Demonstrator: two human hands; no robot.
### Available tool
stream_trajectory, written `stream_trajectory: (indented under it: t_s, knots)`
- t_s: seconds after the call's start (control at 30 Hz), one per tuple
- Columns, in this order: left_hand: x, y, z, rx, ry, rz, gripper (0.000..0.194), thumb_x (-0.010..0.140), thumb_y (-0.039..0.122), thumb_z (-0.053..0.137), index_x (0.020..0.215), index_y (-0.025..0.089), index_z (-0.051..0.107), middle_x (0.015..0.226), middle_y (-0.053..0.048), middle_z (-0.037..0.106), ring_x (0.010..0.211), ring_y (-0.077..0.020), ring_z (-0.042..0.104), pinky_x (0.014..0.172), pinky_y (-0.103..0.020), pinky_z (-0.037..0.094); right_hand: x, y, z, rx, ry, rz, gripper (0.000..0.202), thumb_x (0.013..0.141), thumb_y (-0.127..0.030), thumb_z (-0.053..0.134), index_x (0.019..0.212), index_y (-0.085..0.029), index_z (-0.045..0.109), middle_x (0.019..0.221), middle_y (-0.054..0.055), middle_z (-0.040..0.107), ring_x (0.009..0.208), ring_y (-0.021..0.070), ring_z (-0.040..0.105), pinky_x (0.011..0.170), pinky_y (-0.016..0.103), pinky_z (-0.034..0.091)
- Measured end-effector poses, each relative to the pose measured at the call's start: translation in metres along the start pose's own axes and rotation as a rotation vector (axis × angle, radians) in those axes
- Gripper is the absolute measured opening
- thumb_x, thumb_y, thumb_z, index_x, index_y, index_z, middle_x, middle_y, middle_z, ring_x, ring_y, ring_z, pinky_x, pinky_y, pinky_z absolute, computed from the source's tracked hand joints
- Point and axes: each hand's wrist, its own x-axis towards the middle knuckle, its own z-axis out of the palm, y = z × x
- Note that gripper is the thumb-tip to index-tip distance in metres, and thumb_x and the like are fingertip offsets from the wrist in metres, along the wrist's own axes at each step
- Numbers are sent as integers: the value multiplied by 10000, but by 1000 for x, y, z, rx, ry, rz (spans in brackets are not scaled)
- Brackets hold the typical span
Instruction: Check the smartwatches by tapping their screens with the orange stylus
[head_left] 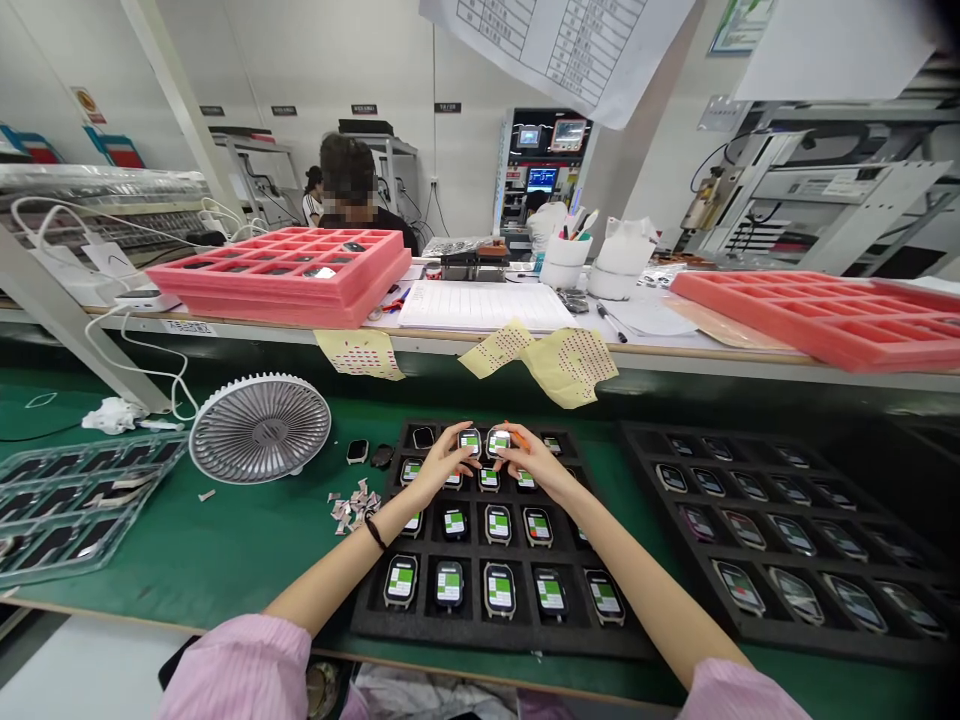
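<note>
From my remote post I note: left hand [448,458] pinches one watch [469,443], right hand [532,460] pinches a second watch [498,443]. Both screens lit, side by side, over the back of the black tray [480,637]. Lit watches fill its front pockets. Fan [260,428] and loose scraps [355,505] to the left; another tray [817,641] right.
</note>
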Motion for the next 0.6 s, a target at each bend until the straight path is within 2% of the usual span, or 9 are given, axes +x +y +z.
stream_trajectory:
  t_s: [0.17,0.3,0.47,0.6]
  knots:
    - [-3,-5,-1,4,-95,100,554,769,365,654,1267,216,462,1188,-98,549,732,-134,662,597,-238,530,-4,1,1,-69,24,-62,301,773,-362,652,1020,-231,540,883,13,572,532,110,611,350,187,316]
    - [-4,-6,-4,69,-83,163,446,808,398,619,1192,195,521,1118,-89,587,665,-125,652,538,-227,513,-7,-2,3,-100,40,-52,241,833,-402,573,1003,-234,555,798,8,553,509,121,593,337,203,299]
    - [-6,-4,-6,85,-30,146,368,883,449,505,1137,189,563,999,-62,618,606,-138,654,499,-234,507,-11,-8,2,-94,-61,-57,282,827,-387,598,1062,-247,532,914,19,562,506,87,565,371,199,355]
    - [-6,-6,-7,74,-57,143,390,864,439,532,1161,186,541,993,-61,607,630,-145,657,498,-233,507,-11,-7,2,-80,-116,-67,353,802,-379,641,1097,-250,497,962,39,565,616,129,615,386,195,382]
